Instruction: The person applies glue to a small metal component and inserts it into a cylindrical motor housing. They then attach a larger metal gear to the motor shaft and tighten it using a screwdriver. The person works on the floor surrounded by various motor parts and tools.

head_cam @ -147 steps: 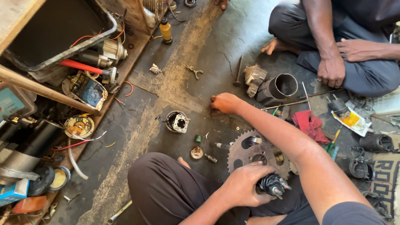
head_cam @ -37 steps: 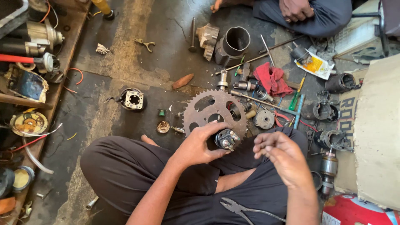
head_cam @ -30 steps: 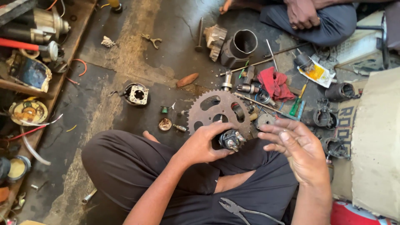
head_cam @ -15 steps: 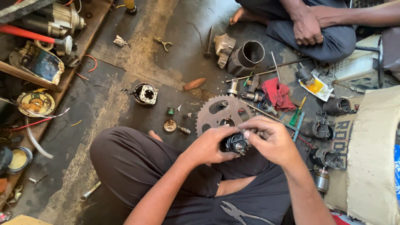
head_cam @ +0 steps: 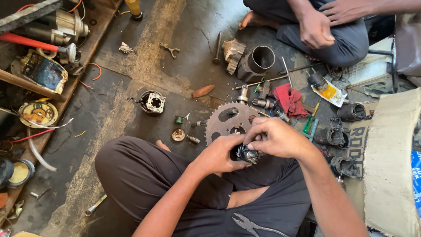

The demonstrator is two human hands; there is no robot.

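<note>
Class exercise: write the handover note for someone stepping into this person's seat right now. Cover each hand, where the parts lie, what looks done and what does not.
Left hand: grips the small dark motor part over the lap.
Right hand: fingertips pinch at the part's top end.
Nearby: the toothed sprocket lies flat on the floor just beyond the hands; a round housing sits farther left; a red rag lies among loose tools; pliers rest on the lap.
Done: part is in hand, both hands on it.
Left: the fitting at its top looks unfinished; the loose parts stay scattered on the floor.
</note>
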